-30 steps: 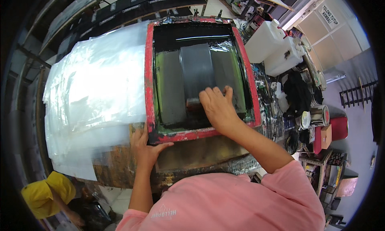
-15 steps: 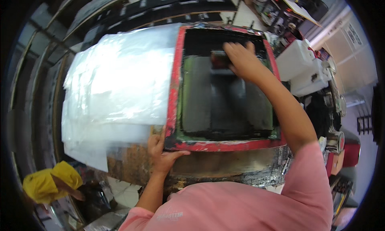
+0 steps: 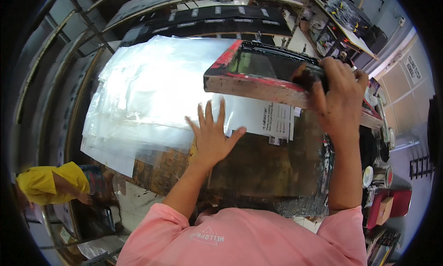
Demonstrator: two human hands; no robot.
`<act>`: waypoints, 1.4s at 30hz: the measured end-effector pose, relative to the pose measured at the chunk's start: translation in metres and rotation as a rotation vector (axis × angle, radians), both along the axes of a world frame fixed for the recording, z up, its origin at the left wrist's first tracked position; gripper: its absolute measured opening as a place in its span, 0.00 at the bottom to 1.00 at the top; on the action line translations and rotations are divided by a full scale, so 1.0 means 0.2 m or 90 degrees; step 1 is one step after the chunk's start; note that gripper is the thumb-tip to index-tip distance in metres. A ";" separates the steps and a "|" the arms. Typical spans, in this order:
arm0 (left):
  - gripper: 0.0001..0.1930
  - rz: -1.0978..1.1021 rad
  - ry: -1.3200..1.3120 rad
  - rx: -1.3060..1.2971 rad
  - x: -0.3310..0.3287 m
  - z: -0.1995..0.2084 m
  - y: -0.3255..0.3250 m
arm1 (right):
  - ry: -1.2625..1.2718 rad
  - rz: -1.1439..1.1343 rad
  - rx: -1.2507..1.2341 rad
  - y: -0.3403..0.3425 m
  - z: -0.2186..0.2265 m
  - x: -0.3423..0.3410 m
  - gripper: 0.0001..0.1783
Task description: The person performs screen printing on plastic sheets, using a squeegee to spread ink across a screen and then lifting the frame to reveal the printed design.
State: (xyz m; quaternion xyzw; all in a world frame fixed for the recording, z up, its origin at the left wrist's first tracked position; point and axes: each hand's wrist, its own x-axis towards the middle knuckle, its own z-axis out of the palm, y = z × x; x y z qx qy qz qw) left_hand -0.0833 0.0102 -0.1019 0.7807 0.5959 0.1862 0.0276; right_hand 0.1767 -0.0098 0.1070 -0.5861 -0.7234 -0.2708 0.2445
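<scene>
A screen-printing frame [image 3: 258, 88] with chipped red paint and dark ink on its mesh is tilted, its near edge raised off the table. My right hand [image 3: 340, 93] is closed around a dark, ink-stained squeegee [image 3: 310, 76] at that raised edge; the thumb lies against the frame's front. Beneath the frame, a pale sheet with dark print [image 3: 277, 120] lies partly uncovered on the table. My left hand [image 3: 213, 139] is open, fingers spread, over the near edge of the glossy clear plastic sheets [image 3: 143, 90]. Whether it touches them I cannot tell.
The worn, stained wooden board [image 3: 263, 169] lies nearest me. Metal racks [image 3: 46, 81] stand at left, and a rack holding dark printed pieces [image 3: 207, 23] is beyond. A person in yellow [image 3: 50, 183] is at the lower left. Cans [image 3: 382, 176] stand at right.
The frame's near edge has been lifted, uncovering the printed sheet. My right hand has come nearer with the squeegee. My left hand has left the frame's corner and spread over the plastic.
</scene>
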 end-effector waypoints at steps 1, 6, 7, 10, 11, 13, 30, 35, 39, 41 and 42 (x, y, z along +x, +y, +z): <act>0.64 -0.007 0.024 -0.018 -0.02 -0.09 -0.03 | 0.005 0.005 0.007 0.02 0.04 0.01 0.20; 0.58 -0.056 -0.087 0.020 0.01 -0.05 0.05 | -0.030 0.004 0.063 0.12 0.12 0.08 0.21; 0.55 -0.071 -0.149 0.059 0.03 0.00 0.12 | -0.009 0.000 0.012 0.14 0.17 0.10 0.21; 0.40 0.013 -0.246 0.142 -0.10 0.04 0.28 | -0.078 0.025 0.017 0.24 0.19 0.16 0.22; 0.38 0.046 -0.270 0.151 -0.18 0.02 0.33 | -0.106 0.014 0.017 0.22 0.25 0.19 0.22; 0.33 0.108 -0.269 0.206 -0.45 -0.09 0.33 | -0.086 0.005 -0.041 0.20 0.24 0.19 0.22; 0.12 0.110 -0.032 0.195 -0.62 -0.26 0.47 | -0.010 -0.004 0.018 0.19 0.16 0.12 0.26; 0.15 0.211 -0.074 0.111 -0.67 -0.29 0.56 | -0.024 0.018 0.033 0.17 0.16 0.08 0.25; 0.19 0.049 -0.166 0.073 -0.68 -0.10 0.67 | -0.085 0.038 0.032 0.24 0.19 0.16 0.25; 0.28 -0.080 -0.044 -0.083 -0.47 -0.03 0.55 | -0.164 0.092 0.083 0.31 0.17 0.32 0.25; 0.38 -0.152 0.037 -0.084 -0.37 -0.09 0.45 | -0.179 0.096 0.092 0.29 0.19 0.37 0.25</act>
